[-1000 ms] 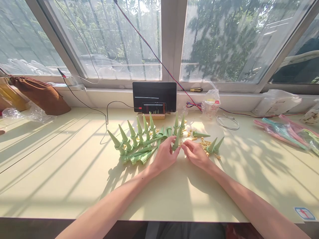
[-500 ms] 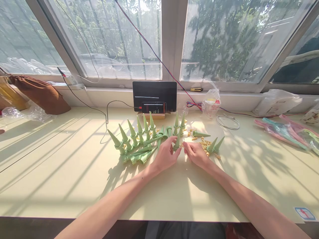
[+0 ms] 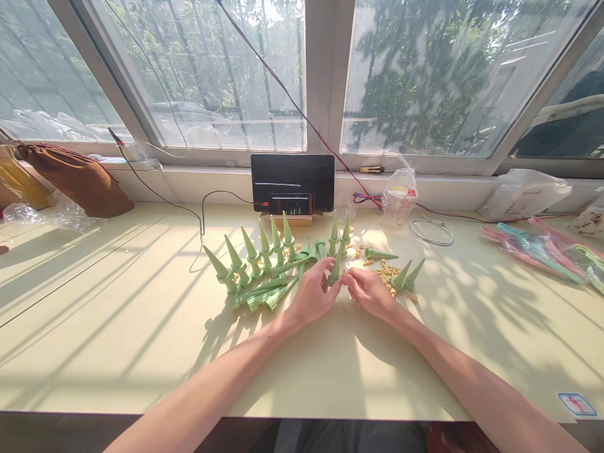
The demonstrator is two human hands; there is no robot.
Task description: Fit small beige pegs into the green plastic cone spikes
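My left hand (image 3: pixel 315 290) is closed around a green plastic watering spike (image 3: pixel 336 265), holding it upright with the point up. Against that spike's right side, the fingertips of my right hand (image 3: pixel 370 290) pinch a small yellow peg, mostly hidden by the fingers. Several more green spikes (image 3: pixel 252 251) stand in a row to the left, points up. In front of them, loose green tubes (image 3: pixel 264 292) lie in a pile. Right of my right hand are a heap of yellow pegs (image 3: pixel 387 274) and two upright spikes (image 3: pixel 414 274).
A black tablet (image 3: pixel 292 173) with a phone (image 3: pixel 291 204) in front stands at the back. Coiled white cable (image 3: pixel 431 232), a plastic-wrapped cup (image 3: pixel 400 196) and coloured plastic bags (image 3: pixel 538 251) lie to the right. A brown pouch (image 3: pixel 78 176) rests at the far left.
My right hand has moved slightly left, bringing its fingertips and the yellow peg against the spike. My left hand has stayed in place.
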